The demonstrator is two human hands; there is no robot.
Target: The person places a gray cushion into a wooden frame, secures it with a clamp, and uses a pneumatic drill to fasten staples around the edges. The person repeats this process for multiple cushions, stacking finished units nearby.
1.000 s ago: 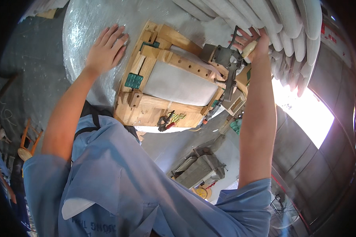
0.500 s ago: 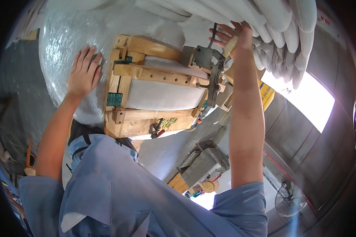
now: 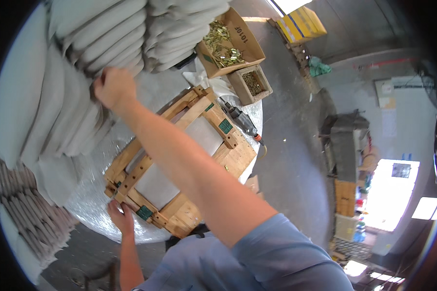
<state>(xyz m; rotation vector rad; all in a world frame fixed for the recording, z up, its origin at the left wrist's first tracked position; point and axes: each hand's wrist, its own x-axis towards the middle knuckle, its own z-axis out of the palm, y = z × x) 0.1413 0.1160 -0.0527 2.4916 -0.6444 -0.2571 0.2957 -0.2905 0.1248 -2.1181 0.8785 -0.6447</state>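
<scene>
A wooden frame jig (image 3: 182,228) with green pads lies on a plastic-wrapped round surface, a flat white panel (image 3: 158,186) inside it. My left hand (image 3: 123,220) is at the jig's near left corner, thumb and fingers apart, fingertips against or just beside the wood. Reaching across the jig, my right hand (image 3: 116,89) is beside the stacked pale padded pieces (image 3: 109,36). It is smeared by motion and its fingers are mostly hidden, so whether it holds anything does not show. My right forearm covers part of the jig and panel.
A power driver (image 3: 240,119) lies beyond the jig's right side. Behind it stand a cardboard box (image 3: 247,41) of brass-coloured fittings and a smaller box (image 3: 243,92) of small parts. More pale pieces (image 3: 29,213) are stacked at left. A yellow carton (image 3: 303,24) sits far right.
The view has swung to the right. My right hand has left the metal clamp with the yellowish handle for the padded stack. My left hand has moved from the plastic wrap to the jig's corner.
</scene>
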